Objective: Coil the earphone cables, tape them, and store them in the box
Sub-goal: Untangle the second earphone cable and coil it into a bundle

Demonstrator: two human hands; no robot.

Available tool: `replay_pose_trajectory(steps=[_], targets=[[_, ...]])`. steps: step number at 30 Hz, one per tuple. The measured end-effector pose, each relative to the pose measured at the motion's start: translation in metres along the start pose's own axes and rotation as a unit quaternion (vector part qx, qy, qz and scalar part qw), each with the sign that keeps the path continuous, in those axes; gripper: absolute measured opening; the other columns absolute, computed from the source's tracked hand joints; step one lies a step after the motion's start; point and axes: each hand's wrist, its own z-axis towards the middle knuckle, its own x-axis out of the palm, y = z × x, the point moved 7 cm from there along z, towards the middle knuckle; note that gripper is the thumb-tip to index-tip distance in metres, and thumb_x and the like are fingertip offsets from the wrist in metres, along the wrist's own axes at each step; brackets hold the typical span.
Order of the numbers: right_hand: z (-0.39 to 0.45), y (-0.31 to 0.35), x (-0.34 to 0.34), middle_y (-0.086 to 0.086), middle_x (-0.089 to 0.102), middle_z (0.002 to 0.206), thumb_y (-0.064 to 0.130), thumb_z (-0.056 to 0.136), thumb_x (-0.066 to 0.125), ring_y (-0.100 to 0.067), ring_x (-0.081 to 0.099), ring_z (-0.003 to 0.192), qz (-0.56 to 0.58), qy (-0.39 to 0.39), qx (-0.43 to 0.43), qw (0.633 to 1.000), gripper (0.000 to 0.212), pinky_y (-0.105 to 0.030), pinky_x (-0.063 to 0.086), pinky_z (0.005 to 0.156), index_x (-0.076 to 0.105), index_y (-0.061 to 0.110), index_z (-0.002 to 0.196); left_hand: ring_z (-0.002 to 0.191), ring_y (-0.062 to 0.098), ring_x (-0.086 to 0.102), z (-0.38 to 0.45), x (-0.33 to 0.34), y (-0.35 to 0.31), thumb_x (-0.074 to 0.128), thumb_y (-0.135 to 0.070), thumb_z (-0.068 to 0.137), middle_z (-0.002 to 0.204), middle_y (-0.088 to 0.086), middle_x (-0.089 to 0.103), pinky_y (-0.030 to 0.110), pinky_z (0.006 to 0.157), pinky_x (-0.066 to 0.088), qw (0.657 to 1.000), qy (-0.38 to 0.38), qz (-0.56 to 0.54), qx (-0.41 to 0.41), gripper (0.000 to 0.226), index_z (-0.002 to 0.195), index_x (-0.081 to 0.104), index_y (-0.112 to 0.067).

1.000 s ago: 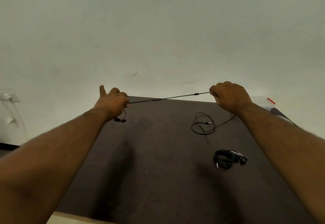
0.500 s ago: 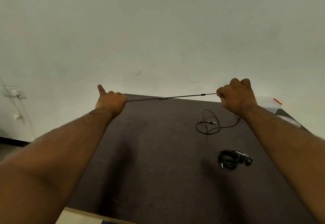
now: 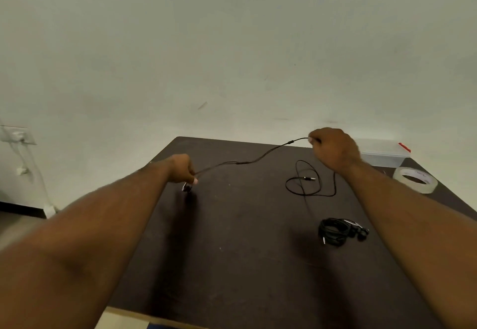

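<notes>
- While uncoiled, earphone cable (image 3: 260, 157) spans frame centre, sagging from upper right down to centre left; pinched at both ends so that slack can be gathered into loops.
- Left hand (image 3: 182, 168), centre left: fingers curled round the earbud end of the cable; earbuds (image 3: 186, 187) dangling just below the fist, close above the table (image 3: 232, 264). Grip at this end likely serves as the anchor for winding.
- Right hand (image 3: 334, 148), upper right: fingers closed, pinching the cable near a small inline bulge. Raised above the table, presumably to keep the run free of the surface.
- Remaining length drops behind the right wrist and lies in a loose loop (image 3: 304, 181) on the table, right of centre, plug end inside the loop. Left trailing, probably to feed the coil.
- Second earphone set (image 3: 340, 232), lower right: bunched in a tight bundle on the table, well apart from the loose loop; taping not discernible.
- Tape roll (image 3: 415, 180), right edge: flat on the table, near the right forearm, within reach for the binding step.
- Clear box (image 3: 382, 151), upper right, at the table's far corner just beyond the tape; lid state hard to judge; red tab at its right end.
- Judged stage: coiling of this cable not yet begun; taping and storage outstanding.
</notes>
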Motion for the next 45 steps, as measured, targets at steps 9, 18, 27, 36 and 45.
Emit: replay_pose_trajectory(steps=[9, 18, 27, 36, 45], targets=[[0.013, 0.078, -0.001, -0.003, 0.055, 0.071, 0.019, 0.095, 0.045, -0.024, 0.052, 0.068, 0.033, -0.036, -0.104, 0.993, 0.028, -0.029, 0.029, 0.055, 0.057, 0.011, 0.071, 0.075, 0.018, 0.070, -0.014, -0.045, -0.123, 0.058, -0.033, 0.096, 0.136, 0.002, 0.052, 0.028, 0.065, 0.054, 0.894, -0.076, -0.426, 0.115, 0.051, 0.140, 0.048, -0.010], [0.008, 0.074, 0.001, 0.010, 0.062, 0.072, 0.037, 0.097, 0.050, -0.015, 0.054, 0.070, 0.051, 0.016, -0.145, 0.988, 0.027, -0.029, 0.038, 0.062, 0.070, 0.020, 0.090, 0.063, 0.014, 0.059, -0.019, -0.065, -0.121, 0.060, -0.013, 0.094, 0.071, 0.004, 0.065, 0.025, 0.061, 0.055, 0.916, -0.180, -0.333, 0.137, 0.014, 0.085, 0.070, -0.008], [0.004, -0.011, -0.020, -0.005, 0.068, 0.069, 0.028, 0.091, 0.064, -0.019, 0.062, 0.071, 0.153, 0.044, -0.074, 0.984, 0.024, -0.027, 0.043, 0.069, 0.072, 0.008, 0.080, 0.057, 0.015, 0.054, -0.026, -0.090, 0.002, 0.061, -0.013, 0.092, 0.067, 0.003, 0.062, 0.022, 0.055, 0.045, 0.943, -0.241, -0.213, 0.084, 0.015, 0.080, 0.069, -0.012], [0.000, -0.049, -0.044, -0.020, 0.072, 0.096, 0.027, 0.090, 0.065, -0.015, 0.067, 0.080, 0.179, 0.045, -0.004, 0.983, 0.022, -0.031, 0.049, 0.075, 0.076, 0.007, 0.092, 0.061, 0.019, 0.052, -0.032, -0.084, 0.056, 0.059, -0.011, 0.094, 0.069, 0.006, 0.064, 0.022, 0.058, 0.042, 0.947, -0.242, -0.212, 0.026, 0.017, 0.081, 0.070, -0.009], [0.004, -0.037, -0.036, -0.005, 0.068, 0.075, 0.018, 0.091, 0.064, -0.006, 0.060, 0.066, 0.172, 0.015, -0.010, 0.985, 0.024, -0.005, 0.038, 0.062, 0.072, -0.005, 0.086, 0.057, 0.016, 0.055, -0.025, -0.066, 0.065, 0.056, -0.004, 0.094, 0.070, 0.005, 0.064, 0.021, 0.050, 0.041, 0.950, -0.231, -0.206, -0.038, 0.017, 0.083, 0.069, -0.004]])
